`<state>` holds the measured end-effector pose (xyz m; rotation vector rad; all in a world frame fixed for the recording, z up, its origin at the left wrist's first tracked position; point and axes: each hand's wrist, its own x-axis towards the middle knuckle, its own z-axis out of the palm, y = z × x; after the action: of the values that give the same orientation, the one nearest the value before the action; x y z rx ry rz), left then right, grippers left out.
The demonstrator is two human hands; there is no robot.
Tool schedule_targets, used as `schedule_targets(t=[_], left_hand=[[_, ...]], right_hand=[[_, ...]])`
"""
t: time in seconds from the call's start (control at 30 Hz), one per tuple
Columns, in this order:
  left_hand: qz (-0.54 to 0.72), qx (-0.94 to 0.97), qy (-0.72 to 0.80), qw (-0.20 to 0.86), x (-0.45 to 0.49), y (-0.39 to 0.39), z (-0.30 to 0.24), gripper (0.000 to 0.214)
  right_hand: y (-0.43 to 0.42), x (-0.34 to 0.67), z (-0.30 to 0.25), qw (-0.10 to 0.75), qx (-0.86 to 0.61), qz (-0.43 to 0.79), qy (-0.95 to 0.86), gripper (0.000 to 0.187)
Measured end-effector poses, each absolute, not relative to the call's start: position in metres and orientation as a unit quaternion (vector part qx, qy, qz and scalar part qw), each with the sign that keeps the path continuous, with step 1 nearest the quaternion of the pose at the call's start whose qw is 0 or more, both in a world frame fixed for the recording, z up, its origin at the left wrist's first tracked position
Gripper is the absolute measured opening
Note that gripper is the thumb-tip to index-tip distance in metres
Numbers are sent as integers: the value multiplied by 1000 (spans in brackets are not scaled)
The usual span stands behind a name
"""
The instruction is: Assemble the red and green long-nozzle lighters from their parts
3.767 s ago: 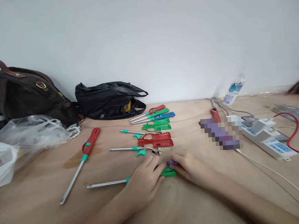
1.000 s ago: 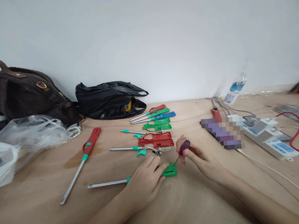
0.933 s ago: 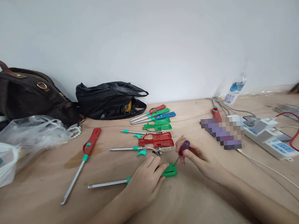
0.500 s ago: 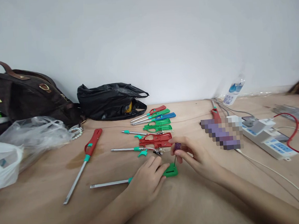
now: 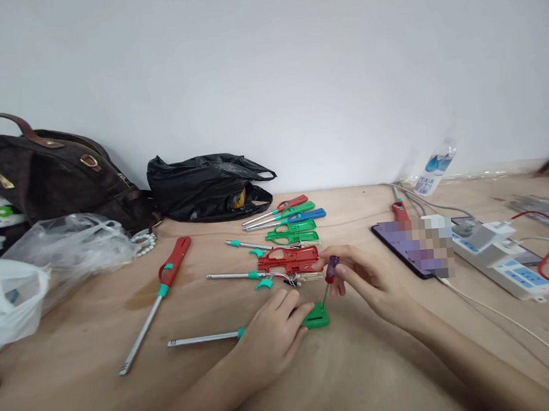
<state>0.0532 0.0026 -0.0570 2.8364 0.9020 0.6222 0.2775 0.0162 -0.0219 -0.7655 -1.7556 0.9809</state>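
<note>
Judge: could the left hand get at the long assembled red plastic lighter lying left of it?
Probably yes: nothing covers the red lighter, though the left hand would first have to release the green plastic lighter it holds.

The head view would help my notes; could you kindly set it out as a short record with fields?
Left hand: holds the green lighter
Right hand: grips the purple screwdriver, tip at the lighter's handle end
Beyond the hands: opened red lighter, opened green lighter
Left side: whole red lighter, black bag
Right side: power strip, bottle
</note>
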Motion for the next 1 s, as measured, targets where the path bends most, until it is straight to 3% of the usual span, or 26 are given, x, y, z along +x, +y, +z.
schedule_targets(t=[0.27,0.53,0.73,0.93,1.0], left_hand=[[183,936,296,54,53,3,-56,32],[189,935,295,54,53,3,-57,32],[189,936,292,48,53,3,-57,32],[201,935,289,37,53,4,-58,32],[202,935,288,36,53,4,-58,32]], right_hand=[[15,268,-26,520,-354,393,-671,16],[11,277,-17,461,-332,350,-745,27],[13,277,-24,500,-380,218,-747,7],[11,282,-18,468,-354,226,-778,30],[11,283,-16,466,-354,216,-782,29]])
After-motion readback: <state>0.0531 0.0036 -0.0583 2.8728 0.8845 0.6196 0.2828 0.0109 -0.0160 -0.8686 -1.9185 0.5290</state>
